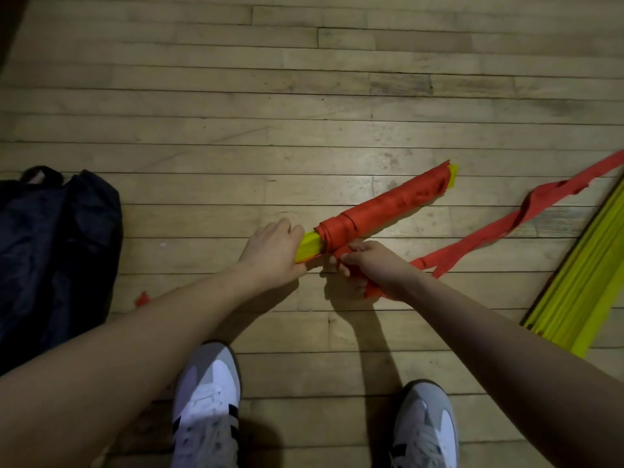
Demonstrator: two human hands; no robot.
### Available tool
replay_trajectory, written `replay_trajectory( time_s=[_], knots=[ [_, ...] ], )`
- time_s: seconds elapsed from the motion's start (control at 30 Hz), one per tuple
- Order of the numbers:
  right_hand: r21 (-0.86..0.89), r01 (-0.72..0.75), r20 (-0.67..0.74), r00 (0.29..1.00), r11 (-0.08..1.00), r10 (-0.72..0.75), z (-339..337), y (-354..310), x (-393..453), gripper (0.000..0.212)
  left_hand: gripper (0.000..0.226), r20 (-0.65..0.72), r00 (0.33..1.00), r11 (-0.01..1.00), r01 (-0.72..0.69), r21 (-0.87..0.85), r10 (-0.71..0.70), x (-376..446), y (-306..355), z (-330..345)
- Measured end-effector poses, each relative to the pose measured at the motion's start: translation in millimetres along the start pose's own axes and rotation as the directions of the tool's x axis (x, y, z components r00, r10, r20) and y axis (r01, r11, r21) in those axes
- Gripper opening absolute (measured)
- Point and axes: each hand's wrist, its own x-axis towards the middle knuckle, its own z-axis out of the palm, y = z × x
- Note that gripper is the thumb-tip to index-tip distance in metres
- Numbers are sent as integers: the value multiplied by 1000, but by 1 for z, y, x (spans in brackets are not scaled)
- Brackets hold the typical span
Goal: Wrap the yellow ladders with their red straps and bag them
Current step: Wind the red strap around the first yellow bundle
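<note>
Forearms bare, no sleeves; white-and-grey laced trainers (207, 403) with dark stripes.

Wrapped bundle (378, 211) lies on floor (304, 96) at centre, tilted toward 2 o'clock. Left hand (270, 251) at its near end, right hand (371, 265) just beside. Bag (50, 251) at 9; loose strap (506, 224) and 2nd ladder (580, 282) at 3–4; shoes (206, 400) at 6.

Matt red woven-cloth strap (381, 211), frayed at its edges, covers a bundle of smooth yellow plastic ladder slats (309, 249). Worn pale wooden floorboards (304, 96) show a dull sheen; the crinkled black fabric bag (50, 248) at left looks faintly glossy.
</note>
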Motion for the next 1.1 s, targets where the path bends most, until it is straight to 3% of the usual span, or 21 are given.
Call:
replay_trajectory(
  time_s=[0.13, 0.33, 0.47, 0.57, 0.73, 0.8, 0.9, 1.1],
  knots=[
    [55, 61, -35, 998, 997, -59, 0, 2, -1, 26, 40, -60, 998, 987, -12, -157, 3, -5, 6, -9],
    [116, 134, -114, 986, 984, -121, 4, 4, -9, 28, 41, -97, 993, 995, 50, -91, -59, -15, 21, -18],
    [133, 189, -120, 978, 973, -173, 18, 1, -20, 31, 40, -143, 979, 983, 125, -134, -144, -21, 26, -23],
    [34, 237, -133, 964, 971, -231, 24, -11, -31, 29, 41, -151, 970, 975, 167, -146, -188, -26, 30, -28],
    [-14, 249, -137, 959, 968, -249, 25, -22, -39, 35, 64, -276, 955, 954, 177, 242, -107, -31, 28, -33],
    [56, 230, -178, 960, 972, -217, 28, -15, -37, 46, 69, -342, 938, 947, 162, 279, -60, -35, 31, -32],
    [115, 214, -195, 962, 970, -189, 31, -3, -34, 43, 74, -242, 965, 977, 141, 157, -100, -44, 47, -31],
    [182, 230, -147, 968, 956, -205, 27, -9, -33, 37, 52, -136, 974, 983, 180, -26, -182, -48, 48, -34]
  ],
)
